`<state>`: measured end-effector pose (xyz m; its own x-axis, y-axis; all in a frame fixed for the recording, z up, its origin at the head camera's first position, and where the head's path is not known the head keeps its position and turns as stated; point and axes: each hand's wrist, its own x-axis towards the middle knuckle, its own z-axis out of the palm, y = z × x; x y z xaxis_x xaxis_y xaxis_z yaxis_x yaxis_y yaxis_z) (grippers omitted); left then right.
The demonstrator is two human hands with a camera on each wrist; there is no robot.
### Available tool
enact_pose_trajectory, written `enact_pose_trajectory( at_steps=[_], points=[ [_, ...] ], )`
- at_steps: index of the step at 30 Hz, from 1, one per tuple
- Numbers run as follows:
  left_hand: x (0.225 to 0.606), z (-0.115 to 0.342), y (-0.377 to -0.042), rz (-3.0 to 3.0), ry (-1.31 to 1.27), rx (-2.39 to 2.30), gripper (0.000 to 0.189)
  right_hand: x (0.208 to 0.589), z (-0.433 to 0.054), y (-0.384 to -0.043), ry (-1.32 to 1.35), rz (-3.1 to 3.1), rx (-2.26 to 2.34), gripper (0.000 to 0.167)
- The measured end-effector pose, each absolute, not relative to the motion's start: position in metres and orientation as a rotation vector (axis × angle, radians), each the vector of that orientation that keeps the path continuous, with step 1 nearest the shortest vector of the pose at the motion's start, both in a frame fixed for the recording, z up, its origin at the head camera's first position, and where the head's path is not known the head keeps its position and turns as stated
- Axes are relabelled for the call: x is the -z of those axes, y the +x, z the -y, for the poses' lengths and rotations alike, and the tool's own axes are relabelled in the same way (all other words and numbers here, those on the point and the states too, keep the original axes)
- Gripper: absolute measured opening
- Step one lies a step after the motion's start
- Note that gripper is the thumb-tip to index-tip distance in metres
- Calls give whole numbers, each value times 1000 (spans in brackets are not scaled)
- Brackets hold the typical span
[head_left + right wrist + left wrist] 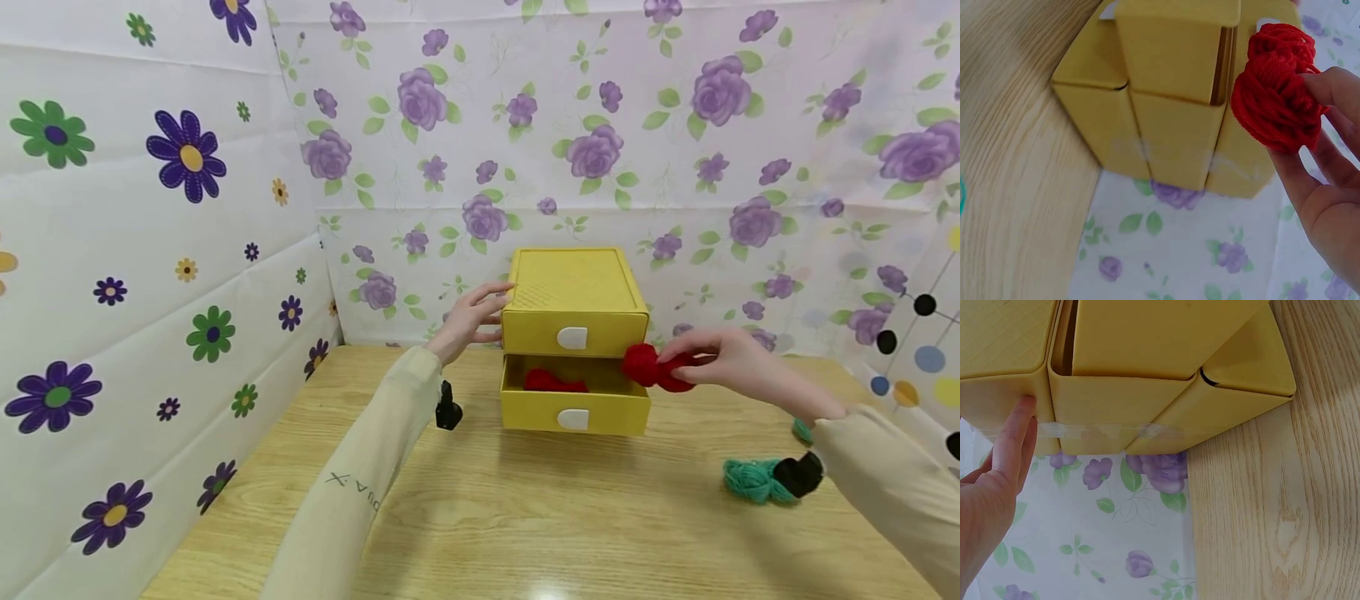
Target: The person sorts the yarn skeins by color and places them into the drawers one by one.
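Note:
A yellow drawer cabinet (573, 279) stands on the wooden table, its middle drawer (532, 412) pulled out below the closed top one. Inside that drawer lies a red yarn bundle (551, 382). My right hand (723, 362) pinches a second red yarn bundle (1279, 94), tied at its middle, between thumb and fingers. This bundle is at the right end of the open drawer, level with its top edge in the head view. With fingers extended, my left hand (468, 323) touches the cabinet's left side near the top; one fingertip (1027, 403) presses its side wall.
A teal yarn bundle (753, 481) lies on the table (585, 525) under my right forearm, with more teal yarn (802, 430) behind it, partly hidden by the sleeve. Flower-patterned sheets (450, 150) hang behind and to the left of the table.

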<state>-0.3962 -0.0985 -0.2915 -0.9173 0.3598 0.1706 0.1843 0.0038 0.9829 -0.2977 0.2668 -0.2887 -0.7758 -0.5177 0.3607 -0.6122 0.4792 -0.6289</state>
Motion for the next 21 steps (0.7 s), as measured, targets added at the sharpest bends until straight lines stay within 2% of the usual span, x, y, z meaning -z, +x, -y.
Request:
enact_pose_trajectory(
  at_steps=[8, 21],
  points=[
    [291, 100, -396, -2122, 566, -2054, 39, 286, -237, -307, 1086, 2530, -1161, 18],
    [291, 98, -395, -2125, 565, -2062, 37, 287, -216, -314, 1127, 2566, -1234, 16]
  ],
)
